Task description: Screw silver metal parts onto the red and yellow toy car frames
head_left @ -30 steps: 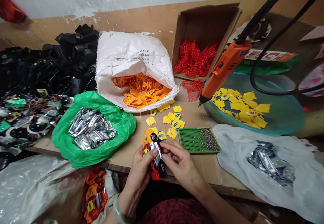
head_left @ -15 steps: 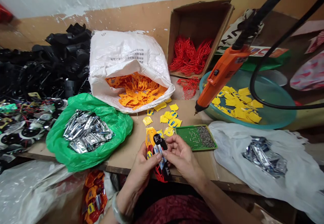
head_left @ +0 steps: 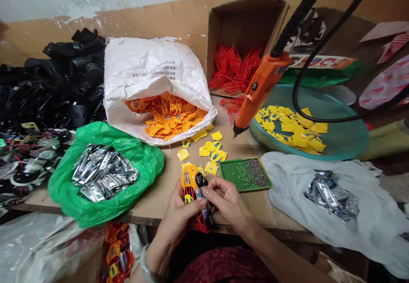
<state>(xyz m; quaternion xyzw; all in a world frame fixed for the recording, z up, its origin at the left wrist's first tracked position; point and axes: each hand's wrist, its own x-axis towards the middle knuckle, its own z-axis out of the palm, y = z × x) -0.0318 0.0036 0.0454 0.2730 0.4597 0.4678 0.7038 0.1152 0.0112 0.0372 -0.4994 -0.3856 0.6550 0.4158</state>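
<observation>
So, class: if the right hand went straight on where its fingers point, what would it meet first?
The black and silver piece in the left hand, which the right fingertips seem to touch; depth is unclear.

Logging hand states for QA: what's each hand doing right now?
Left hand: closed, holding an orange plastic piece.
Right hand: closed, pinching a silver foil strip.
</observation>
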